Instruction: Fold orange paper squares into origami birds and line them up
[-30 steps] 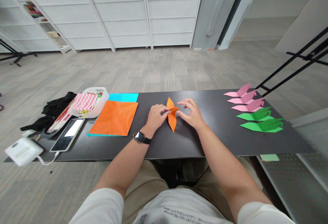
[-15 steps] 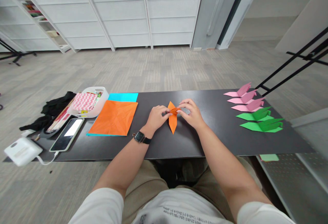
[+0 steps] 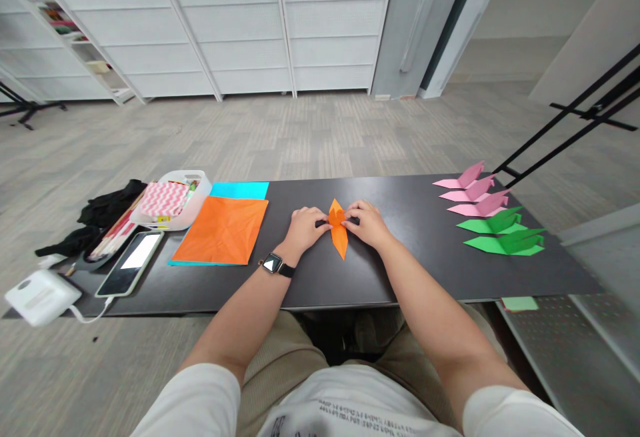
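An orange folded-paper piece [image 3: 340,240] with long pointed ends lies on the dark table in front of me. My left hand [image 3: 307,229] pinches its left side at the middle, thumb and index finger together. From the other side, my right hand [image 3: 369,223] pinches the right edge of the same piece. Its middle is partly hidden by my fingertips. To my right stands a row of folded paper birds, pink ones such as the pink bird [image 3: 477,205] behind and green ones such as the green bird [image 3: 505,243] nearer.
Orange paper [image 3: 225,230] lies over blue paper [image 3: 240,190] left of my hands. Farther left are a white basket [image 3: 197,200], a phone [image 3: 130,267] on a cable, a white power bank [image 3: 43,297] and black cloth [image 3: 113,203]. The table [image 3: 425,277] ends close to my lap.
My right hand has come down and inward beside the orange piece, its fingers less raised. The piece has turned slightly and its middle part looks more upright. The view has shifted a little.
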The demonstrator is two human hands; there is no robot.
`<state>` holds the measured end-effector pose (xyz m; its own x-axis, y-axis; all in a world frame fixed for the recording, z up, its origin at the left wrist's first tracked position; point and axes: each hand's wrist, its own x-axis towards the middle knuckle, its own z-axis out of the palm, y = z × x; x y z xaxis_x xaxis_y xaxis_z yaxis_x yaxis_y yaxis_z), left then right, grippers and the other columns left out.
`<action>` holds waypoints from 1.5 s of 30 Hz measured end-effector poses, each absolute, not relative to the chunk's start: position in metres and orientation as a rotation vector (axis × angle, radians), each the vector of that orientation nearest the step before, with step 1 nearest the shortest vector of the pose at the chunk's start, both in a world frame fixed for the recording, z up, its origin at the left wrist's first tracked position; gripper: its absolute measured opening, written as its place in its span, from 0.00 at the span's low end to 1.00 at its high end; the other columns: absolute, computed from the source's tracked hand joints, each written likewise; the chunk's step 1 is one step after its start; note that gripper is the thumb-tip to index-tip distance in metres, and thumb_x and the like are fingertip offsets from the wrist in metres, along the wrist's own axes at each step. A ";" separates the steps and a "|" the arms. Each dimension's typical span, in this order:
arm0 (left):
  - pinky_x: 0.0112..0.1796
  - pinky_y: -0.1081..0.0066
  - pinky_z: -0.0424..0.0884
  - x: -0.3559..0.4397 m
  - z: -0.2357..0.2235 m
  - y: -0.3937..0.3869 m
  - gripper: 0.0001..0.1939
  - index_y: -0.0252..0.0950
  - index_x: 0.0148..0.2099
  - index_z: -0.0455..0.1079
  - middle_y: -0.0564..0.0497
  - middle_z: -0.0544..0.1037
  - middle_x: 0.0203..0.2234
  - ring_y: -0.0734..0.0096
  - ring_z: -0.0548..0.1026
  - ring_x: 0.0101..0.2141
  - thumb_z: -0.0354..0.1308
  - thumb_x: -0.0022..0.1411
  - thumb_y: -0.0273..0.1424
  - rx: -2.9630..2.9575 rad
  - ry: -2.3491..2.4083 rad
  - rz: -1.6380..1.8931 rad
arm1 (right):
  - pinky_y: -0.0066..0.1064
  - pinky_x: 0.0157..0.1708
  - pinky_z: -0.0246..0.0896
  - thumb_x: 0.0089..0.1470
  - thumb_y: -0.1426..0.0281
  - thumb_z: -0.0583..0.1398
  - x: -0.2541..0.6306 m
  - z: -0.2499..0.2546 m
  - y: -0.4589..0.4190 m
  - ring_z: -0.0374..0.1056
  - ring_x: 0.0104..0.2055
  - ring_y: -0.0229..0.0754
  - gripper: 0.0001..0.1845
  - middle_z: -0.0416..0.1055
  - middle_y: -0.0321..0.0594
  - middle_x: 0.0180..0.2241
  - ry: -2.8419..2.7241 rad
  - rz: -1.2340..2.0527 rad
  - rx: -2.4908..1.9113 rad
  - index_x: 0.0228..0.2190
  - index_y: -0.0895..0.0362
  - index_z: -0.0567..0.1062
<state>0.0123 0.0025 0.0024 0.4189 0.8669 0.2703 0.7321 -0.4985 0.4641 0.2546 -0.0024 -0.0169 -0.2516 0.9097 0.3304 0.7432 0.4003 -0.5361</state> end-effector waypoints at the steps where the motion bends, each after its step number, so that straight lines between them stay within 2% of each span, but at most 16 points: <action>1: 0.51 0.56 0.67 0.012 0.002 0.002 0.04 0.45 0.40 0.82 0.51 0.84 0.44 0.58 0.77 0.45 0.71 0.64 0.36 2.411 1.412 0.688 | 0.48 0.55 0.61 0.58 0.67 0.70 0.255 -0.018 -0.002 0.69 0.52 0.50 0.03 0.76 0.39 0.46 -2.078 0.355 -1.419 0.36 0.49 0.83; 14: 0.50 0.53 0.64 0.016 0.000 0.002 0.03 0.45 0.38 0.83 0.50 0.84 0.42 0.57 0.75 0.44 0.70 0.65 0.36 2.386 1.477 0.687 | 0.46 0.51 0.58 0.56 0.67 0.73 0.252 -0.012 -0.005 0.68 0.51 0.51 0.04 0.76 0.39 0.46 -2.117 0.268 -1.511 0.33 0.49 0.84; 23: 0.51 0.52 0.64 0.015 -0.003 0.001 0.03 0.46 0.37 0.82 0.51 0.85 0.42 0.56 0.76 0.45 0.68 0.65 0.36 2.390 1.476 0.698 | 0.46 0.53 0.57 0.58 0.66 0.72 0.248 -0.007 -0.011 0.68 0.53 0.51 0.04 0.77 0.39 0.46 -2.140 0.251 -1.533 0.34 0.49 0.83; 26: 0.53 0.53 0.65 0.013 -0.002 0.000 0.03 0.46 0.41 0.82 0.50 0.85 0.44 0.55 0.76 0.47 0.67 0.66 0.36 2.401 1.438 0.770 | 0.45 0.53 0.57 0.58 0.66 0.71 0.246 -0.004 -0.014 0.69 0.52 0.50 0.03 0.77 0.39 0.46 -2.134 0.243 -1.545 0.35 0.49 0.82; 29: 0.55 0.56 0.67 0.008 0.002 0.000 0.11 0.47 0.51 0.80 0.49 0.84 0.45 0.56 0.77 0.48 0.65 0.67 0.38 2.308 1.443 0.898 | 0.41 0.51 0.60 0.61 0.67 0.69 0.252 0.004 -0.014 0.71 0.51 0.48 0.02 0.77 0.39 0.45 -2.062 0.229 -1.567 0.38 0.50 0.82; 31: 0.54 0.58 0.69 0.006 0.004 0.001 0.13 0.45 0.54 0.79 0.49 0.84 0.44 0.59 0.78 0.46 0.63 0.69 0.39 2.236 1.449 0.965 | 0.39 0.49 0.62 0.62 0.68 0.67 0.265 0.013 -0.011 0.72 0.49 0.47 0.02 0.77 0.40 0.43 -1.938 0.192 -1.592 0.38 0.51 0.82; 35: 0.52 0.60 0.73 0.003 0.004 0.004 0.13 0.42 0.52 0.79 0.49 0.83 0.42 0.61 0.80 0.43 0.59 0.70 0.38 2.168 1.403 1.021 | 0.37 0.46 0.64 0.63 0.68 0.64 0.310 0.035 -0.007 0.73 0.44 0.46 0.04 0.77 0.41 0.39 -1.597 0.044 -1.667 0.36 0.53 0.81; 39: 0.52 0.61 0.75 0.003 0.004 0.005 0.13 0.42 0.49 0.79 0.49 0.84 0.41 0.61 0.81 0.43 0.57 0.69 0.37 2.144 1.371 1.006 | 0.37 0.45 0.64 0.63 0.64 0.63 0.365 0.050 -0.004 0.72 0.42 0.49 0.08 0.78 0.44 0.38 -1.333 -0.097 -1.827 0.35 0.54 0.81; 45: 0.51 0.60 0.75 0.005 0.005 0.006 0.12 0.44 0.45 0.80 0.50 0.84 0.40 0.59 0.81 0.43 0.55 0.68 0.36 2.178 1.358 0.934 | 0.37 0.43 0.62 0.64 0.63 0.60 0.420 0.042 0.011 0.71 0.43 0.49 0.11 0.80 0.46 0.42 -1.068 -0.085 -2.134 0.38 0.54 0.81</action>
